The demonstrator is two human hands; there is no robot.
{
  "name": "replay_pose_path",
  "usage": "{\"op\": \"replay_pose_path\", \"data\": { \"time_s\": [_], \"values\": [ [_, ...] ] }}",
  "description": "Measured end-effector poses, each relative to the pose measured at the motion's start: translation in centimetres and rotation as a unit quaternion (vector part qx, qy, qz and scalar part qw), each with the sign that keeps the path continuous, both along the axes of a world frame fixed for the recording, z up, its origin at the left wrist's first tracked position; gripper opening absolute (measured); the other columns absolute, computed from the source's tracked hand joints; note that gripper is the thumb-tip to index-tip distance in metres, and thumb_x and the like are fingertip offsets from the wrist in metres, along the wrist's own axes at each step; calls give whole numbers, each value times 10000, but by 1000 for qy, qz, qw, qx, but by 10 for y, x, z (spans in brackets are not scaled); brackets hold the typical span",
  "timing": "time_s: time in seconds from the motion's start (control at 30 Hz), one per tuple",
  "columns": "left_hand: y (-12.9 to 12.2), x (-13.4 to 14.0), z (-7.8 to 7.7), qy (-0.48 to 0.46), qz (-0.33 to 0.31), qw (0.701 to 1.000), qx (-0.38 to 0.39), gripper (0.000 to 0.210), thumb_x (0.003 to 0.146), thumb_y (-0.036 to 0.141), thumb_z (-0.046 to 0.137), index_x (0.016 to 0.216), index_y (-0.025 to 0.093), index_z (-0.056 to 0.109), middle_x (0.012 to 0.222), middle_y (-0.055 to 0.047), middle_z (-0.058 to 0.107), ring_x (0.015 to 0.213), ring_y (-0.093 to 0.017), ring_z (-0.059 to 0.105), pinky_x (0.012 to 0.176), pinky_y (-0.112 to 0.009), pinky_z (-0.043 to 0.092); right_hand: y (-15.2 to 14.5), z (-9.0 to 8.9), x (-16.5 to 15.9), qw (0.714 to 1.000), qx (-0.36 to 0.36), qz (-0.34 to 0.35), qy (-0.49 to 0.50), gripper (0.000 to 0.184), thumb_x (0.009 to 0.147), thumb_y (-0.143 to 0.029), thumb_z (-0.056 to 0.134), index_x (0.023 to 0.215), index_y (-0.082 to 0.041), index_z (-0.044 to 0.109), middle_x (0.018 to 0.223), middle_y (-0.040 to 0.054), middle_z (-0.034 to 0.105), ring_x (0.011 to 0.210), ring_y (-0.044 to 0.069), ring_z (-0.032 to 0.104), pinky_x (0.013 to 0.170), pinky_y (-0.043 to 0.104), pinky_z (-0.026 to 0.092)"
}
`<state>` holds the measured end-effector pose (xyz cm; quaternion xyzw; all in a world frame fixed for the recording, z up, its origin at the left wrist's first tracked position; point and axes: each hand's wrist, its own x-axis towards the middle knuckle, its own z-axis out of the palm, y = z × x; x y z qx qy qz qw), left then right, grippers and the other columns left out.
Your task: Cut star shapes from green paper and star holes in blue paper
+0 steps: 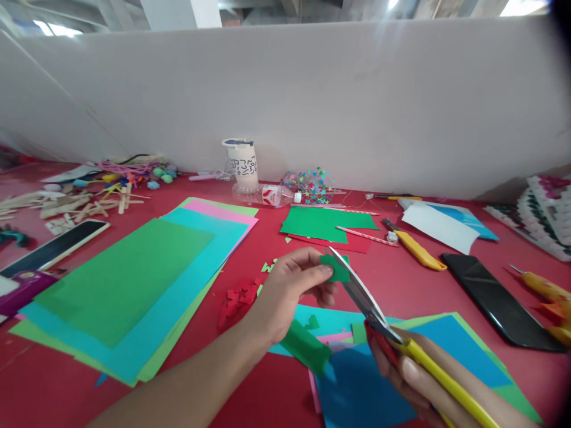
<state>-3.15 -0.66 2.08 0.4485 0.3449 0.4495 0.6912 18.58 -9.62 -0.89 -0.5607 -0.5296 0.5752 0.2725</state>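
Green paper [341, 270] juts rightward beyond the left grip [285, 288].

Fairly bright, kinda flat light. Blown-out patches [524, 6] sit way above the left hand [283, 291], off to both sides, and faint flare streaks the wall [285, 101] up and right of its grip. Shadows are pretty soft. Wide lens bows the wall's top. Dark blur [559, 35] eats the far-right edge.
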Motion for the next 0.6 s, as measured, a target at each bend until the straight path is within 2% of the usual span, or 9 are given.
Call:
{"op": "replay_pose_path", "data": {
  "time_s": [0.07, 0.1, 0.17, 0.27, 0.37, 0.43, 0.5, 0.6],
  "values": [
    [0, 0, -2, 10, 19, 999, 28, 133, 817, 227, 644, 699, 167, 625, 578, 14, 627, 511, -98, 579, 526, -213, 475, 1, 3, -4, 1000, -2, 11, -17, 502, 809, -709, 553, 934, -240, 680, 597, -5, 544, 500, 185, 493, 405, 246, 403],
    [0, 0, -3, 17, 27, 999, 41, 135, 817, 227, 648, 698, 169, 623, 582, 16, 627, 519, -98, 577, 538, -215, 481, 2, 4, -7, 1000, -1, 11, -24, 547, 794, -749, 530, 943, -239, 660, 598, -24, 495, 472, 156, 416, 380, 230, 346],
    [0, 1, -5, 31, 34, 997, 58, 138, 823, 227, 646, 700, 170, 625, 594, 13, 632, 538, -99, 579, 554, -217, 485, 4, 7, -12, 1000, 9, 7, -27, 594, 765, -803, 497, 876, -235, 626, 611, -44, 416, 503, 143, 357, 377, 210, 285],
    [-1, 1, -5, 35, 35, 997, 57, 149, 836, 226, 635, 699, 170, 620, 599, 15, 634, 539, -95, 578, 560, -215, 483, 5, 7, -15, 1000, 5, -5, -16, 577, 749, -805, 521, 755, -233, 593, 635, -33, 438, 558, 150, 388, 439, 218, 348],
    [-2, 2, -5, 26, 34, 998, 50, 151, 846, 224, 629, 706, 168, 621, 589, 22, 625, 531, -89, 574, 553, -209, 475, 3, 2, -12, 999, 3, -42, -19, 521, 742, -761, 592, 763, -242, 636, 693, 9, 557, 668, 207, 520, 596, 285, 472],
    [-3, 2, -5, 22, 32, 998, 43, 147, 851, 226, 625, 718, 163, 626, 589, 22, 622, 533, -88, 572, 543, -205, 468, 1, -3, -9, 998, 17, -51, -20, 483, 763, -727, 606, 753, -246, 647, 667, 10, 567, 754, 246, 568, 664, 311, 498],
    [-3, 3, -5, 17, 30, 999, 34, 148, 853, 221, 621, 719, 160, 623, 592, 21, 620, 535, -88, 569, 540, -205, 466, -1, -6, -8, 998, 22, -57, -19, 465, 778, -705, 614, 765, -241, 647, 652, 0, 574, 728, 231, 579, 639, 291, 499],
    [-4, 3, -6, 5, 30, 999, 27, 154, 853, 212, 622, 708, 161, 610, 589, 28, 614, 527, -83, 564, 533, -203, 465, -2, -7, -9, 997, 9, -79, -12, 529, 718, -743, 641, 872, -237, 664, 739, 20, 660, 723, 222, 616, 561, 246, 489]
  ]
}}
